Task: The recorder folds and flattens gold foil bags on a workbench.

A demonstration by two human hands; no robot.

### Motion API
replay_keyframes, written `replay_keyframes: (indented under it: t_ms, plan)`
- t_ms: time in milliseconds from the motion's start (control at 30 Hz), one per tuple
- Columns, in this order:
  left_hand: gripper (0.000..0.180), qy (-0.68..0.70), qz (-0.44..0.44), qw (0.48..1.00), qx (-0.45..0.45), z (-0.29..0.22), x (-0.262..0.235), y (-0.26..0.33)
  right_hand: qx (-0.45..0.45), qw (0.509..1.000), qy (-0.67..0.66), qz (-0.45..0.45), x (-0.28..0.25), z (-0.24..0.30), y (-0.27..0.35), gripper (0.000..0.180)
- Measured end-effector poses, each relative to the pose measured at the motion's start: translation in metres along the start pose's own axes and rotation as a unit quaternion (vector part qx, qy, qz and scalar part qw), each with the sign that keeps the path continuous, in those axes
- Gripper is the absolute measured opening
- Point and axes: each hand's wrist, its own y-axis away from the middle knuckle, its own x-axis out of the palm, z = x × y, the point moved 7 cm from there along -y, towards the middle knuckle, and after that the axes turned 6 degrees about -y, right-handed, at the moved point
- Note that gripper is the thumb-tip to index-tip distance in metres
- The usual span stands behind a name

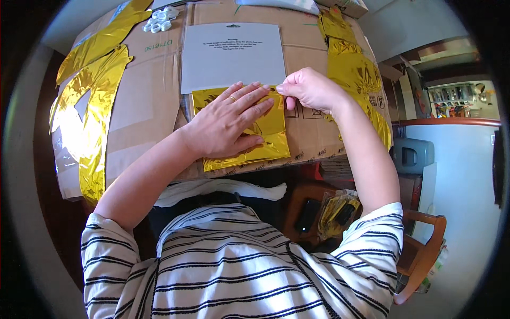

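Note:
A folded gold foil balloon (pixel 273 127) lies flat near the front edge of the cardboard surface, creased into a rough rectangle. My left hand (pixel 226 119) rests palm down over it, fingers stretched out and pressing on the foil. At the foil's far right corner, my right hand (pixel 308 91) pinches the edge between thumb and forefinger. Just beyond, partly under the foil's far edge, is a clear plastic bag with a grey-white card face (pixel 234 61) and a hanging hole.
Flat gold foil balloons lie at the left (pixel 103 95) and right (pixel 350 66) of the cardboard (pixel 151 80). Small white rolls (pixel 159 20) sit at the far left. Below right, a wooden chair (pixel 433 244) stands near a dark phone (pixel 308 215) and a plastic bag of gold foil (pixel 334 212).

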Motion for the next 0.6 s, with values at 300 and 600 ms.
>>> replay_keyframes:
  t_ms: [300,600]
  plan:
    - [0.078,0.006,-0.002,1.000,-0.005,0.003,0.005,0.002,-0.085,0.955,0.215,-0.185,0.009,0.011,0.017,0.033]
    - [0.080,0.003,-0.010,1.000,-0.005,0.000,0.004,0.003,-0.094,0.961,0.098,-0.241,-0.012,0.006,0.031,0.021]
